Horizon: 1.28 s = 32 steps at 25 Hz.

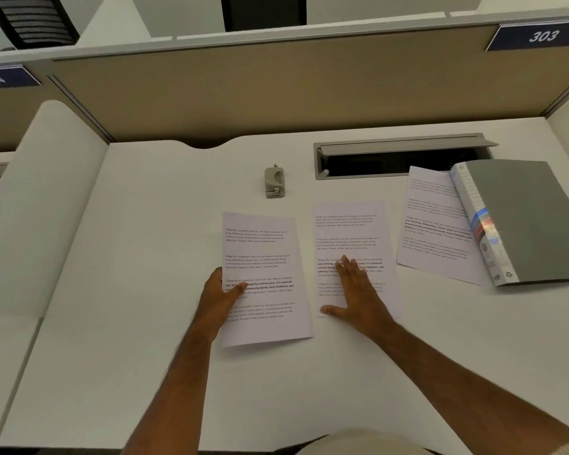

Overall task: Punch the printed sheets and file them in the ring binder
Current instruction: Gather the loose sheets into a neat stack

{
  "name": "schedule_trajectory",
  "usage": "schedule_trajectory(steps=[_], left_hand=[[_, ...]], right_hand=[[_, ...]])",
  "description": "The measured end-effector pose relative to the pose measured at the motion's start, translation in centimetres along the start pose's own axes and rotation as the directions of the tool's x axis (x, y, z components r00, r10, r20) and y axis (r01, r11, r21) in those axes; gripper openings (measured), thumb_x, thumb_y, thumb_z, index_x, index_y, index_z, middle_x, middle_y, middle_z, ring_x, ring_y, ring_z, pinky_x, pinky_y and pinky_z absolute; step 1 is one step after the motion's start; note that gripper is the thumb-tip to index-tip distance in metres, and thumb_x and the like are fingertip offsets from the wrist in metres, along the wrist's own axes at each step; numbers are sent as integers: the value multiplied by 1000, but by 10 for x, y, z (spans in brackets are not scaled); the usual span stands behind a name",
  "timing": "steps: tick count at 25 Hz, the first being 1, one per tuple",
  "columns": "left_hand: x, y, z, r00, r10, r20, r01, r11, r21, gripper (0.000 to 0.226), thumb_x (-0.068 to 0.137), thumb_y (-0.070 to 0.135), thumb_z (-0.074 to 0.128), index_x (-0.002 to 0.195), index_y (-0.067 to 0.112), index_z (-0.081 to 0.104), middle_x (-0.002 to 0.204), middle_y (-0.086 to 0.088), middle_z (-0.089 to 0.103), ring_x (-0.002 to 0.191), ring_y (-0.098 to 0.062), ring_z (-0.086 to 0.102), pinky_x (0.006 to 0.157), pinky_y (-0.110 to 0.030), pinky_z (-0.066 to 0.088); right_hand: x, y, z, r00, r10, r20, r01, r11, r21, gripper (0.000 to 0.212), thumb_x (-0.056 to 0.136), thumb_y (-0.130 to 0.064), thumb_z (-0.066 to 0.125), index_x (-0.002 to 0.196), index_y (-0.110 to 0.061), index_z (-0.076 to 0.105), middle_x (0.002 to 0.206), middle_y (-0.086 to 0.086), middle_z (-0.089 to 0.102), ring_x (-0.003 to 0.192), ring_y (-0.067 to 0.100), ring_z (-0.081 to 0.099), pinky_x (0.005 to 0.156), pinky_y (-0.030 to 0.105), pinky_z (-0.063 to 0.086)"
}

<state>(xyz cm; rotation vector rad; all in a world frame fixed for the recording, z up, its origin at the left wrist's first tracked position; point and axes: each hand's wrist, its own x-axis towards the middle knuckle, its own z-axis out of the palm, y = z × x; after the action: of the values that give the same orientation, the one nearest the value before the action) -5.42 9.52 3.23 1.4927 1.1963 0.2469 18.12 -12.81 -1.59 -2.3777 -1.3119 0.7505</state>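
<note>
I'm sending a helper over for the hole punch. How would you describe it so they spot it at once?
On the white desk, look just left of the open cable slot at the back. The hole punch stands alone there, behind the left printed sheet. It is the only small grey-beige metal tool; everything else nearby is flat paper or the grey binder.

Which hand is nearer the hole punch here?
Left. The left hand grips the left sheet almost straight below the hole punch; the right hand lies flat further right.
</note>
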Motion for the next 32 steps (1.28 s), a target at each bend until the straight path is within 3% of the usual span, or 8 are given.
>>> schedule_trajectory(steps=[5,9,13,18,22,25,29,32], left_hand=[[4,-5,-4,1000,-14,-13,14,1000,7,40,94,20,74,131,22,58,119,4,71,101,-13,72,80,-29,60],[7,-7,-1,1000,-22,-17,22,1000,-4,42,93,20,74,132,19,58,120,2,71,102,-13,71,84,-31,60],[7,-7,8,999,-36,-2,36,999,-1,43,94,21,73,133,19,56,121,1,70,104,-17,71,88,-36,60],[3,-4,25,998,-33,49,32,999,10,43,94,22,73,132,22,53,120,4,68,103,-13,70,80,-27,60],[1,1,37,997,-31,71,30,999,20,39,94,22,73,128,24,54,118,6,69,100,-10,71,76,-22,59],[-1,5,46,995,-52,90,50,999,20,35,97,26,68,130,25,54,119,5,69,98,-12,72,76,-26,62],[-5,5,59,989,-117,93,122,991,-58,24,106,22,48,128,22,58,118,-2,72,100,-18,73,81,-34,62],[-10,3,67,977,-169,128,192,961,-198,36,108,33,34,125,20,63,117,-12,74,102,-28,73,87,-44,61]], right_hand=[[1,4,4,1000,4,-14,-4,999,-31,108,86,-65,62,161,-10,7,168,2,-7,155,19,-9,122,28,-10],[3,3,-3,992,21,-128,-16,999,45,79,94,-44,64,156,-11,29,166,4,21,154,22,18,122,30,11],[4,-10,-22,980,104,-169,-55,960,274,59,97,-32,64,149,-15,42,152,2,47,140,21,45,111,23,30],[3,-37,-27,992,103,-77,-58,892,448,63,99,-37,60,154,-21,34,156,-3,41,141,11,39,111,22,27],[3,-59,-22,999,35,-18,-22,873,487,66,98,-42,59,155,-24,31,158,-6,36,135,-1,32,111,20,27],[-2,-72,-17,999,-20,33,1,870,494,68,98,-44,59,156,-23,30,159,-5,36,137,-2,31,114,19,25],[-8,-83,-7,993,-66,103,8,874,485,68,97,-45,60,155,-22,31,158,-6,38,140,6,37,114,22,31],[-11,-83,1,983,-80,167,1,902,431,71,96,-49,60,155,-23,30,159,-7,35,143,10,36,115,24,31]])
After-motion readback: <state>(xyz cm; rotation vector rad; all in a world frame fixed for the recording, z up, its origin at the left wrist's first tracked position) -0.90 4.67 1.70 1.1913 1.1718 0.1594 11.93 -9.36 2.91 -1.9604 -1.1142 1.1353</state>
